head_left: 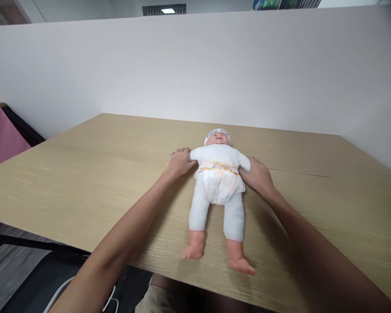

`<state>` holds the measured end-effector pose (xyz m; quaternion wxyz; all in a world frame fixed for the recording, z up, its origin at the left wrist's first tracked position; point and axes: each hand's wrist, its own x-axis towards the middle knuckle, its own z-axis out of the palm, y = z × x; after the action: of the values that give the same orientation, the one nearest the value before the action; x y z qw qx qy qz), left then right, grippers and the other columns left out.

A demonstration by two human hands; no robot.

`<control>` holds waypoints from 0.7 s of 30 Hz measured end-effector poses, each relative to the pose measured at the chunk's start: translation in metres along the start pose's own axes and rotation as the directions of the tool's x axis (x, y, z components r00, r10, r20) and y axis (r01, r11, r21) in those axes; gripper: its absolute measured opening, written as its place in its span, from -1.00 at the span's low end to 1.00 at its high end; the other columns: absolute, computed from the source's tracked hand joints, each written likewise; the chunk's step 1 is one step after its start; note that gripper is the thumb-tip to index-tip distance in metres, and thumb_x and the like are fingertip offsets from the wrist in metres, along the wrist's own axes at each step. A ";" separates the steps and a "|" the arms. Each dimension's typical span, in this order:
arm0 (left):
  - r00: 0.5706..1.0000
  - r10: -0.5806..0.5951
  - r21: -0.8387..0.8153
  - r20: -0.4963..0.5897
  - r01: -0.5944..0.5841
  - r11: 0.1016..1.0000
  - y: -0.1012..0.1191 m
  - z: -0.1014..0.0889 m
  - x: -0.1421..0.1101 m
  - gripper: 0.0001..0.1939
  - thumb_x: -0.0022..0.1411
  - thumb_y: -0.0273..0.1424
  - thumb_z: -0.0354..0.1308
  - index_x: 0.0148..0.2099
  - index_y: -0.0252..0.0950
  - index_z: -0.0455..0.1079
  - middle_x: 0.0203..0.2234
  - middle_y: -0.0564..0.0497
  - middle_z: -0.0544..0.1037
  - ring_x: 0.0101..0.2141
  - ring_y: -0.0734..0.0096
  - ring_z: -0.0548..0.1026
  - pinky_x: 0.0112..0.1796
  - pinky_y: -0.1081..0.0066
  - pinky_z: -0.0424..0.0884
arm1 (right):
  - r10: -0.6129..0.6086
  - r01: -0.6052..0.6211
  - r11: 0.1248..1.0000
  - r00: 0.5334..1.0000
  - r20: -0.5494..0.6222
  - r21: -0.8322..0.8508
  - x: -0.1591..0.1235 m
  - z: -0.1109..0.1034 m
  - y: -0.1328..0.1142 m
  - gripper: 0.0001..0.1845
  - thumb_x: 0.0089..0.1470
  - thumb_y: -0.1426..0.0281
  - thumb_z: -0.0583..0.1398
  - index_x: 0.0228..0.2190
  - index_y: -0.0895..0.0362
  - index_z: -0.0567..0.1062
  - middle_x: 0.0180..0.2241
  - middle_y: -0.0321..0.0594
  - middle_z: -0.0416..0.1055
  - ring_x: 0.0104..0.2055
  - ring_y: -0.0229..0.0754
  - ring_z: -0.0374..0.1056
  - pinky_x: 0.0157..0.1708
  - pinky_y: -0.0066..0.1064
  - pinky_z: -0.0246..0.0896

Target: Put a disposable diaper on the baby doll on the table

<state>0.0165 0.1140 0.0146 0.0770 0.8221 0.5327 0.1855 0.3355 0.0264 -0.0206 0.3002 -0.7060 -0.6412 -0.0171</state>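
Note:
A baby doll (221,154) lies on its back on the wooden table, head toward the wall and bare feet toward me. It wears a white suit, a white cap with printed lettering and a white diaper (220,187) with a coloured waistband fastened round its middle. My left hand (181,162) is closed round the end of the doll's arm on the left, hiding the doll's hand. On the other side, my right hand (258,176) is closed at the end of the other arm, its thumb side against the diaper's edge. The fingers of my right hand are partly hidden.
The light wooden table (101,174) has thin seams across its top. Behind it rises a pale partition wall (182,69). Pink cloth (3,134) hangs at the far left. Below the front edge are a dark chair (39,282) and a white cable (57,293).

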 end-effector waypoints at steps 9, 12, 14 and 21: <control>0.977 -0.215 -0.301 -0.010 0.202 0.932 0.071 -0.067 -0.134 -0.54 0.37 0.03 0.19 0.06 -0.22 0.34 -0.12 -0.23 0.66 -0.15 -0.16 0.61 -0.20 0.17 0.39 | 0.082 -0.088 0.983 0.996 0.041 0.161 -0.066 -0.088 -0.044 -0.58 0.13 0.18 0.17 -0.03 0.02 0.60 -0.10 -0.04 0.67 -0.14 0.19 0.54 -0.23 -0.17 0.30; 0.974 -0.213 -0.429 0.082 0.227 0.874 0.090 -0.076 -0.252 -0.48 0.29 -0.07 0.23 0.19 -0.17 0.31 -0.07 -0.16 0.66 -0.11 -0.12 0.62 -0.16 0.13 0.46 | 0.013 -0.068 0.936 0.987 0.161 0.344 -0.131 -0.138 -0.049 -0.45 0.01 0.18 0.25 0.07 -0.02 0.59 -0.03 -0.09 0.66 -0.09 0.21 0.56 -0.16 -0.10 0.41; 0.957 -0.153 -0.516 0.246 0.263 0.815 0.093 -0.067 -0.329 -0.41 0.17 -0.10 0.31 0.23 -0.04 0.36 0.05 -0.11 0.66 -0.03 -0.12 0.63 -0.08 0.07 0.53 | -0.008 -0.107 0.909 0.962 0.272 0.404 -0.182 -0.166 -0.051 -0.46 0.02 0.18 0.30 0.08 -0.08 0.61 0.02 -0.10 0.65 -0.06 0.22 0.56 -0.13 -0.08 0.46; 0.831 -0.409 -0.298 0.376 0.527 0.796 0.105 -0.013 -0.409 -0.40 0.06 -0.04 0.34 0.18 0.07 0.55 -0.22 -0.24 0.67 -0.15 -0.45 0.65 -0.34 -0.13 0.50 | -0.125 -0.171 0.894 0.792 0.598 0.414 -0.333 -0.179 -0.091 -0.54 -0.04 0.31 0.32 -0.06 -0.22 0.71 0.00 -0.11 0.65 0.01 0.26 0.55 0.01 0.01 0.46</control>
<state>-0.0479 -0.3011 -0.0308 0.3605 0.6485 0.6560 0.1387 0.2577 -0.3517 0.0259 0.2311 -0.5928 -0.6807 0.3630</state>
